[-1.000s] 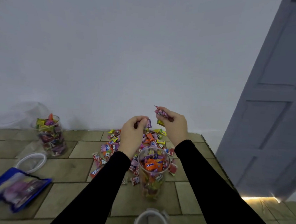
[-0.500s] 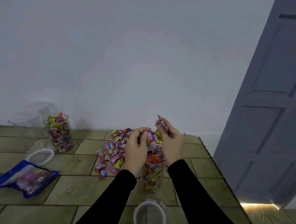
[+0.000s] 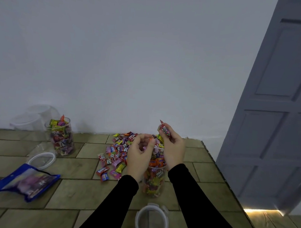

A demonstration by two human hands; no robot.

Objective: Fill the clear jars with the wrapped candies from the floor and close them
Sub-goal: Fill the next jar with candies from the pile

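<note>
From the head camera, a clear jar [image 3: 154, 181] stands upright on the tiled floor [image 3: 74, 193] straight ahead, packed with wrapped candies almost to its rim and without a lid. Both hands hover over its mouth. The right hand [image 3: 172, 148] has its fingers curled, pinching a red-patterned wrapped candy [image 3: 165, 130] raised above the jar's far edge. The left hand [image 3: 140, 155] is loosely curled beside it, thumb and fingertips drawn together on what looks like a small orange and pink candy, though blur makes that hard to settle. Black sleeves [image 3: 117, 205] run back toward the camera on either side of the jar.

Just behind and left of the jar lies the loose pile of candies [image 3: 116, 152], spreading to the foot of the white wall [image 3: 132, 59]. A white-rimmed lid [image 3: 151, 221] lies flat on the floor near the bottom edge, between the forearms. At far left a second jar [image 3: 61, 136], heaped full and uncovered, stands near the wall, with empty clear containers [image 3: 31, 119] behind it, another lid ring [image 3: 42, 159] in front, and a blue candy bag [image 3: 25, 180] lying flat nearer the camera. Bare tile stretches between this group and the pile. To the right, the tiling ends at a dark edge before a grey panelled door [image 3: 272, 121], light showing beneath it.
</note>
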